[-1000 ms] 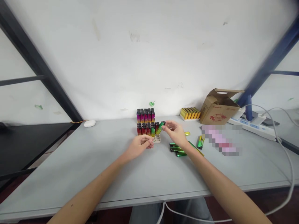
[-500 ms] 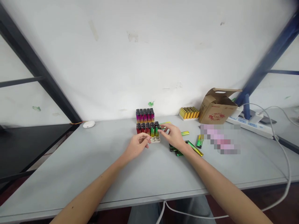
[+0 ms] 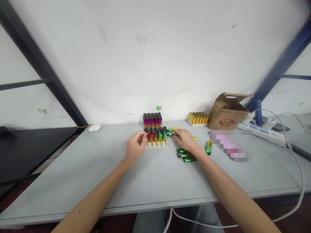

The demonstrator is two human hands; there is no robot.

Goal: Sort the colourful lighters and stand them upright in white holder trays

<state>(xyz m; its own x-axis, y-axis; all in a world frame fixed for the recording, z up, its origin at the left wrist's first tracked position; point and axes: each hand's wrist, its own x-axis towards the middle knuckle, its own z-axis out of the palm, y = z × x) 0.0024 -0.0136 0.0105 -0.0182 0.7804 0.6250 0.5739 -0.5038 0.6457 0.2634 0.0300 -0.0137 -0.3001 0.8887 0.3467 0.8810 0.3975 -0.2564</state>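
Note:
A pale tray (image 3: 156,146) stands mid-table, with red and green-yellow lighters (image 3: 160,136) upright in its back rows and bare holes along its front. Behind it is a block of purple lighters (image 3: 152,121). My left hand (image 3: 136,144) is at the tray's left end, thumb and fingers pinched together; anything between them is too small to make out. To the right of the tray, my right hand (image 3: 182,138) reaches over loose green lighters (image 3: 173,129), fingers spread on or just above them. More green lighters (image 3: 186,154) lie nearer, beside my right wrist.
At the back right are a tray of yellow lighters (image 3: 198,118) and an open cardboard box (image 3: 227,116). A power strip (image 3: 264,133) with white cables lies right of them. A blurred pink item (image 3: 229,145) lies in front. A white case (image 3: 94,128) is at the back left.
My left hand has moved left, uncovering the tray's front holes. My right hand has moved right, away from the upright green lighters to the loose ones. The view has shifted slightly.

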